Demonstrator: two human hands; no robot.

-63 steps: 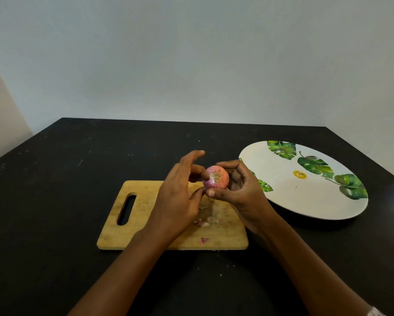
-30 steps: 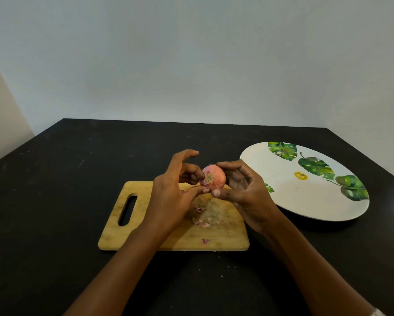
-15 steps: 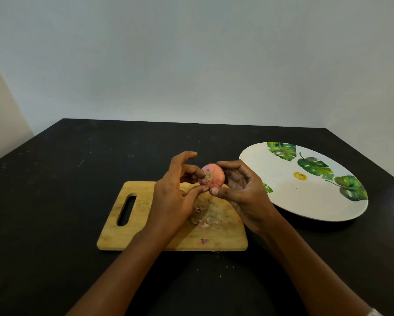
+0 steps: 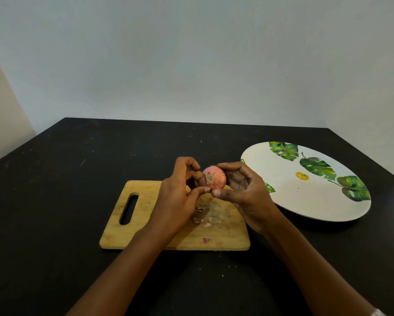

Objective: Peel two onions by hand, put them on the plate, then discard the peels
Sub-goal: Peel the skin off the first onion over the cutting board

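Onion [image 4: 215, 177] held above cutting board [image 4: 146, 215].
Right hand [image 4: 244, 195] cradles it in curled fingers; left hand [image 4: 177, 197] pinches its root end.

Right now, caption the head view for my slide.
Left hand and right hand grip an onion over the cutting board, peel scraps below, plate alongside.

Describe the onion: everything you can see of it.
The onion is small, round and pink-red, with a tan, dry root tuft facing the camera. How much skin is on it is unclear. It is held above the wooden cutting board, cradled by the right hand; the left hand pinches at its root end. Its far side is hidden.
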